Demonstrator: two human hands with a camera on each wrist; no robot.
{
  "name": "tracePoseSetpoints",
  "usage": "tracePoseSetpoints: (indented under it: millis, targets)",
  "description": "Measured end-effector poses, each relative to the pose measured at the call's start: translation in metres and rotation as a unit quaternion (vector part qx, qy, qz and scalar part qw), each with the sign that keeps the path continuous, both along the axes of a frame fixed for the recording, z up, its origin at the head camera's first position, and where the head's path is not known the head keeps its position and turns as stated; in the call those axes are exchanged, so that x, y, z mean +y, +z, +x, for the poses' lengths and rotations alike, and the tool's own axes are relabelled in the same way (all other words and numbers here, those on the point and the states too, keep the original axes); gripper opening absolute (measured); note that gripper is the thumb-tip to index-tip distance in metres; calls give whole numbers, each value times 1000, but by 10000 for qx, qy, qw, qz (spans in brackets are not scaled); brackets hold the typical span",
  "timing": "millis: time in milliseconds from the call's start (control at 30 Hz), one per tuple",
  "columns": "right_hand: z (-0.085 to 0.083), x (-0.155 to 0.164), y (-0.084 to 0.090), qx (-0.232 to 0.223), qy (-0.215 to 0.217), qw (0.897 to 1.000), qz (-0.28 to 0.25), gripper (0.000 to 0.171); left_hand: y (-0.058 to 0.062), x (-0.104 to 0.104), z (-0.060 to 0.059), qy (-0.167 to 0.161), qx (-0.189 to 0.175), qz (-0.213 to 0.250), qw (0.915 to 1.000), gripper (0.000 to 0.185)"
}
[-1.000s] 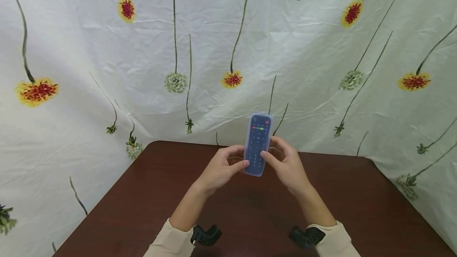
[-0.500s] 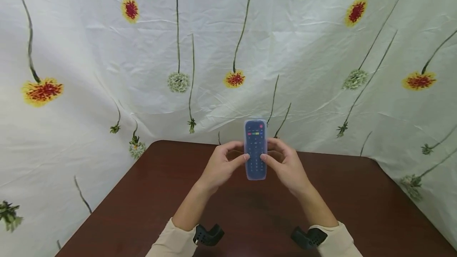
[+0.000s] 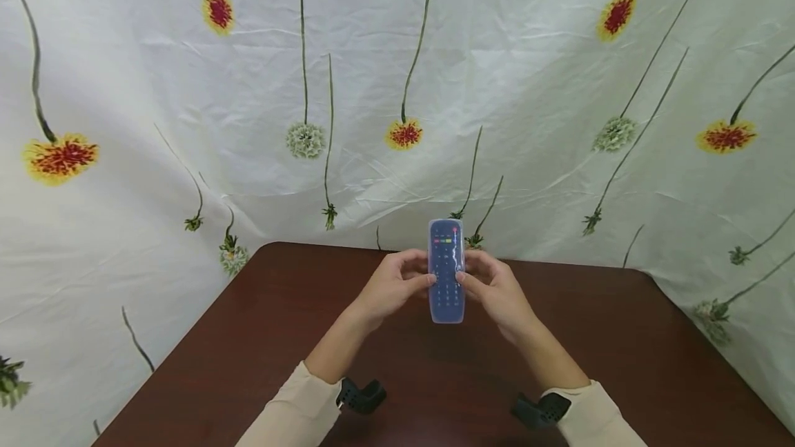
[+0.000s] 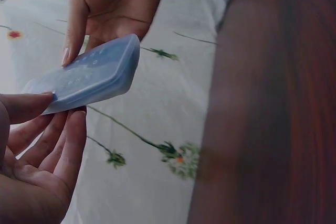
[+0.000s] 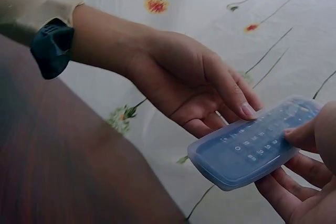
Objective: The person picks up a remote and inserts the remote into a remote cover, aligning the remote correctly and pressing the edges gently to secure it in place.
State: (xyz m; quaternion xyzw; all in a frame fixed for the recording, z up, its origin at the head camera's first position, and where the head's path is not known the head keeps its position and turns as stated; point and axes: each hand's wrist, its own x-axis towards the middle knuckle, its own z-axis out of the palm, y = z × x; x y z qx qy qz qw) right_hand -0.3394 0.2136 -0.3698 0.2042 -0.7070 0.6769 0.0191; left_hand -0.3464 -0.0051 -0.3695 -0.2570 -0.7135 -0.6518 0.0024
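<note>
A blue remote control (image 3: 446, 288) in a translucent cover is held upright above the table, its button side facing the head camera. My left hand (image 3: 394, 285) grips its left edge, thumb on the front and fingers behind. From the other side my right hand (image 3: 497, 292) pinches the right edge in the same way. In the left wrist view the remote control (image 4: 100, 74) shows its rounded lower end, free of both hands. The right wrist view shows white-marked buttons on the remote control (image 5: 247, 145) between the two thumbs.
A dark reddish-brown table (image 3: 435, 392) lies below the hands. Behind it hangs a white cloth (image 3: 360, 81) printed with flowers. Each wrist wears a black device, on the left (image 3: 362, 396) and on the right (image 3: 540, 410), over cream sleeves.
The remote control was tilted to the right a second ago; it now stands nearly straight and sits lower between my hands. Both thumbs have shifted to higher, level spots on it.
</note>
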Motion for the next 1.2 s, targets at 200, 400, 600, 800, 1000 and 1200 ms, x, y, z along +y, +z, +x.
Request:
tracePoseSetpoints:
  millis: [200, 400, 600, 800, 1000, 1200]
  targets:
    - [-6, 3, -14, -604, 217, 9979, 86, 36, -11, 2, -8, -27, -510, -253, 9984, 40]
    - [-5, 8, -33, -1022, 434, 9937, 136, 36, -22, 5, -9, -237, -1228, -246, 9918, 41]
    - [2, 9, -47, -1516, 501, 9870, 177, 37, -39, 7, -5, -275, -1775, -212, 9835, 40]
    - [12, 11, -61, -1851, 550, 9806, 333, 36, -55, 8, 4, -230, -2231, -290, 9741, 37]
    - [16, 12, -76, -1956, 612, 9774, 513, 35, -70, 10, 11, -122, -2166, -497, 9749, 37]
    - [15, 13, -87, -1821, 585, 9777, 872, 35, -84, 15, 16, 342, -2053, -543, 9766, 32]
